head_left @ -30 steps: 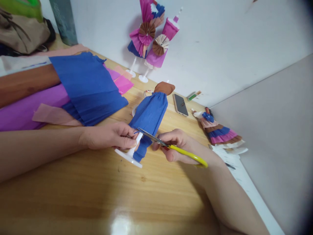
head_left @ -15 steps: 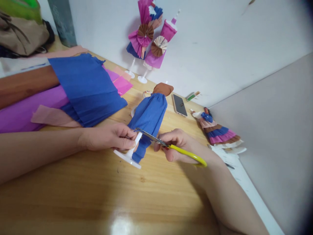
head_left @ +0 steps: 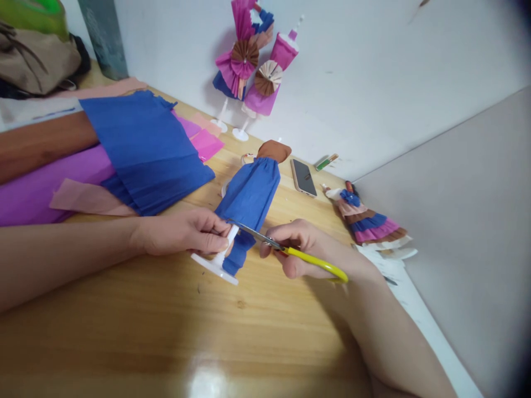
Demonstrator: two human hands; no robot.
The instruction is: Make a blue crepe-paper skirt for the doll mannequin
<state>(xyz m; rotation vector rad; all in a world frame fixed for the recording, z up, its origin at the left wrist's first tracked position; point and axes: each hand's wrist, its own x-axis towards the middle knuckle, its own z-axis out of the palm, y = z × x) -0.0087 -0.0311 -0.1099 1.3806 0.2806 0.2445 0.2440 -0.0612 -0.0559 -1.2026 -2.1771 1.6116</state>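
A small dress form lies tilted over the table, with a brown top (head_left: 274, 150) and a gathered blue paper skirt (head_left: 251, 190). My left hand (head_left: 186, 232) is closed around its white stand (head_left: 215, 268), just below the skirt's lower edge. In my right hand (head_left: 301, 246) are scissors (head_left: 315, 261) with yellow handles, their blades lying across the skirt's hem near my left fingertips. A strip of blue paper (head_left: 239, 255) hangs from the hem behind the stand. The skirt hides part of a white ring behind it.
Blue crepe paper (head_left: 153, 155) lies over brown and purple sheets on the left. Two dressed mini forms (head_left: 267, 77) stand against the wall. A phone (head_left: 303, 177) and a doll in a tiered skirt (head_left: 369, 218) lie to the right; a bag (head_left: 39, 61) is at the far left.
The scissors and my right hand have shifted very slightly left, along with the whole view. My left hand keeps its hold on the stand.
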